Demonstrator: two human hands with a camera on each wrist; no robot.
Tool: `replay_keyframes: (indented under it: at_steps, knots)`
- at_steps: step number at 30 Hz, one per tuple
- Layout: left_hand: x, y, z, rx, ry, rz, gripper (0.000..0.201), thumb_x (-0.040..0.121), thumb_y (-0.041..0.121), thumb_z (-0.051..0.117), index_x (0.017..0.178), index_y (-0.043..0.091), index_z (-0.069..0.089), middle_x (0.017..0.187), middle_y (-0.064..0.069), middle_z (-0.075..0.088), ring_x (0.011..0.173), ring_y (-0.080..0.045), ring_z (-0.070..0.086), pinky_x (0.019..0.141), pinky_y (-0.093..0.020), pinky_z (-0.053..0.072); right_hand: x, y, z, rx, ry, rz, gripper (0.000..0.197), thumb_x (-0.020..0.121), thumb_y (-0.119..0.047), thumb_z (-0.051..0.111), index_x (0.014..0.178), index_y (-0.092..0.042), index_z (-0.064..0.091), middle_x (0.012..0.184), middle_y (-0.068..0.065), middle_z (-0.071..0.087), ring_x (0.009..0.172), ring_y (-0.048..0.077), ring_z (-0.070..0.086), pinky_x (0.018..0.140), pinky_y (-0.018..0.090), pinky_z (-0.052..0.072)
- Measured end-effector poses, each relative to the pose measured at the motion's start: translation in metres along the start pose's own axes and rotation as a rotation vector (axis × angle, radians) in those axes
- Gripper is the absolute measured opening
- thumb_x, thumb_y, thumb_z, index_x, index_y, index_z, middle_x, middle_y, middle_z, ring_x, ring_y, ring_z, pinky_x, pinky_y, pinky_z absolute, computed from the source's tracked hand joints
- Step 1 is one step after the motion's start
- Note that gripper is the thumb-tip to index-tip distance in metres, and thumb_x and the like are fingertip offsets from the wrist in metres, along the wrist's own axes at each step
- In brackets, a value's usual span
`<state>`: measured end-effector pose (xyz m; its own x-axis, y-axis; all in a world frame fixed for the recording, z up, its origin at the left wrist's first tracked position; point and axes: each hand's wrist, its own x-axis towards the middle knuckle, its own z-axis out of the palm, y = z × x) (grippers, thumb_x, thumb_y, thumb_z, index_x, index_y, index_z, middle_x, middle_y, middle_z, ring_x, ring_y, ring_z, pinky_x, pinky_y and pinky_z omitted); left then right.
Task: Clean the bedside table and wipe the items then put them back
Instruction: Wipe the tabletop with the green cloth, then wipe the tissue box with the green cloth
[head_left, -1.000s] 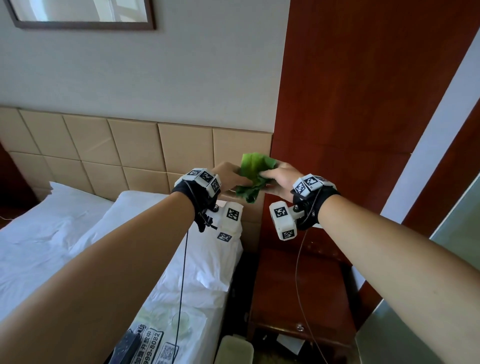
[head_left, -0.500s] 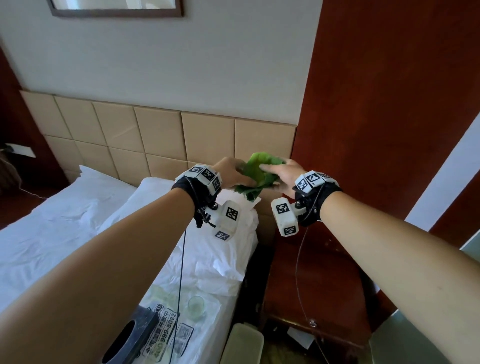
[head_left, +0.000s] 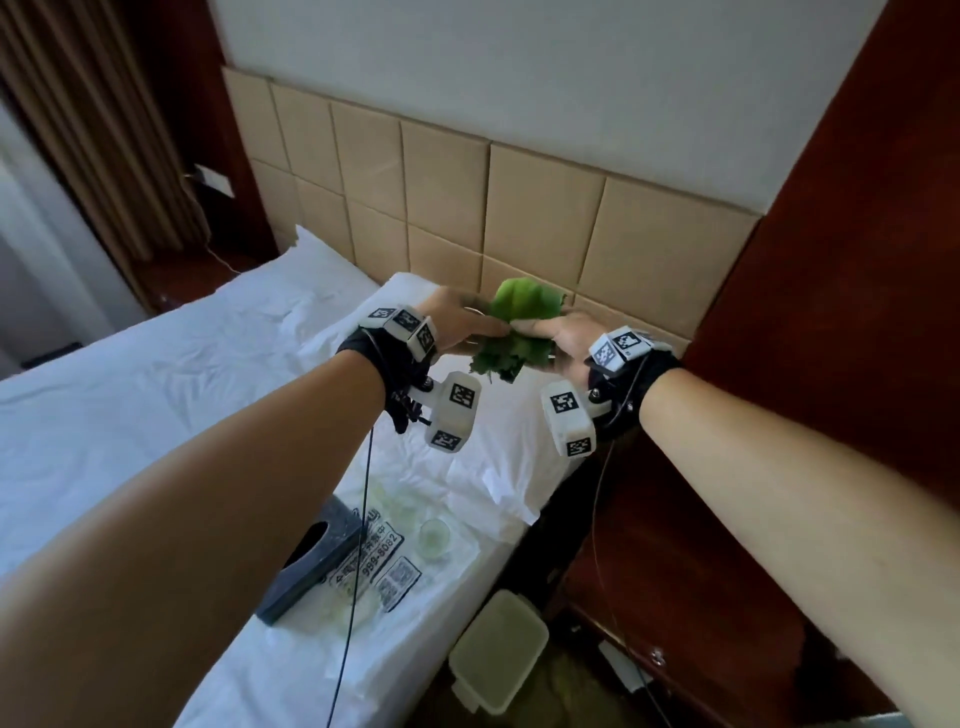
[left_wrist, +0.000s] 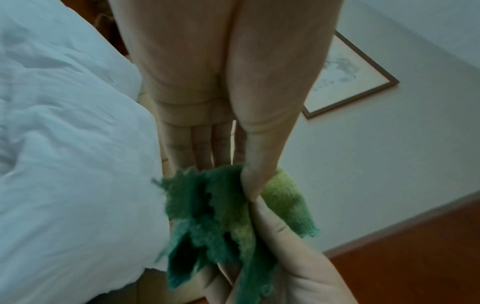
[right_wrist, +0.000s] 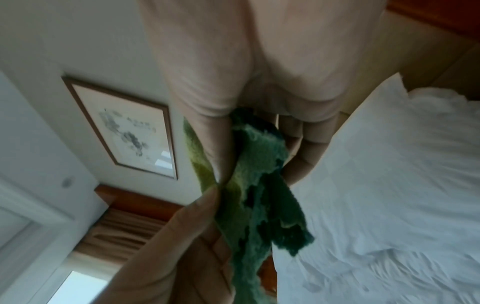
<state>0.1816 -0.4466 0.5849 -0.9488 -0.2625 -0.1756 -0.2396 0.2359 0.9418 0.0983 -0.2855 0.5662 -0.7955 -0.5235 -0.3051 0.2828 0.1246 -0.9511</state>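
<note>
Since the earlier frame the view has swung left, bringing the brown curtain (head_left: 98, 130) and more of the white bed (head_left: 156, 374) into sight, while both hands have stayed raised together on the cloth in front of the tan padded headboard (head_left: 519, 197). Largest here is the bed on the left, carrying a dark grey tissue box (head_left: 311, 566) with an oval slot, a printed plastic sheet (head_left: 387, 564) and a small clear glass cup (head_left: 435, 536) that looks empty. To the right stands the dark red wooden bedside table (head_left: 691, 571), its top bare where it shows. Near its foot sits a pale lidded bin (head_left: 501, 649), contents hidden. Between the hands hangs the crumpled green microfibre cloth (head_left: 514, 332), well above the table. The left hand (head_left: 457, 325) pinches one edge between thumb and fingers (left_wrist: 257, 181); the right hand (head_left: 566, 338) pinches the other side with its thumb (right_wrist: 221, 160) pressed over the fabric. Light, soft and limp, the cloth will sag wherever unsupported, so folding it into a pad and gripping that bunched seems best. The cup looks fragile and probably slippery.
</note>
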Motion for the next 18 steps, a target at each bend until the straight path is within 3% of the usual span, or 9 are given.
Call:
replay_keyframes:
  at_steps: [3,6,9,11,14,18]
  knots:
    - [-0.001,-0.021,-0.013,-0.134,0.084,-0.067,0.015,0.086,0.0,0.071,0.1,0.005,0.066,0.104,-0.018,0.072,0.093,-0.027,0.072,0.089,-0.039,0.058,0.021,0.011,0.018,-0.071,-0.121,0.023,0.025,0.081,-0.003,0.075,0.102,-0.014,0.068,0.099,0.009,0.074,0.094,0.024,0.07,0.087,0.039,0.057]
    - [-0.005,-0.047,-0.025,-0.181,0.198,-0.098,0.013,0.085,-0.005,0.07,0.093,0.005,0.066,0.093,-0.016,0.072,0.079,-0.023,0.073,0.077,-0.034,0.061,0.041,0.024,0.038,-0.106,-0.227,0.059,0.035,0.081,-0.013,0.077,0.115,-0.011,0.067,0.108,0.013,0.073,0.105,0.03,0.068,0.092,0.044,0.055]
    - [-0.018,-0.073,-0.039,-0.17,0.295,-0.15,0.015,0.083,-0.007,0.072,0.089,0.006,0.067,0.086,-0.014,0.072,0.076,-0.024,0.073,0.078,-0.036,0.061,0.053,0.041,0.064,-0.099,-0.344,0.075,0.036,0.087,-0.012,0.07,0.122,-0.009,0.064,0.113,0.016,0.071,0.106,0.032,0.068,0.092,0.047,0.054]
    - [-0.027,-0.091,-0.053,-0.148,0.35,-0.204,0.015,0.081,-0.006,0.074,0.087,0.006,0.067,0.086,-0.014,0.071,0.077,-0.026,0.072,0.077,-0.039,0.062,0.06,0.053,0.084,-0.144,-0.4,0.066,0.025,0.088,-0.008,0.069,0.113,-0.013,0.067,0.106,0.012,0.072,0.099,0.03,0.069,0.088,0.044,0.056]
    - [-0.04,-0.117,-0.073,-0.123,0.425,-0.282,0.015,0.079,-0.005,0.077,0.083,0.005,0.067,0.092,-0.02,0.07,0.078,-0.029,0.07,0.071,-0.038,0.061,0.068,0.068,0.116,-0.224,-0.471,0.078,0.016,0.088,-0.004,0.068,0.094,-0.019,0.066,0.089,0.007,0.07,0.083,0.024,0.067,0.071,0.035,0.056]
    - [-0.052,-0.157,-0.095,-0.141,0.509,-0.363,0.016,0.076,-0.004,0.08,0.08,0.004,0.066,0.09,-0.021,0.068,0.07,-0.026,0.069,0.064,-0.034,0.062,0.083,0.09,0.16,-0.341,-0.524,0.1,0.017,0.087,-0.004,0.069,0.091,-0.019,0.065,0.086,0.006,0.069,0.077,0.02,0.066,0.06,0.028,0.053]
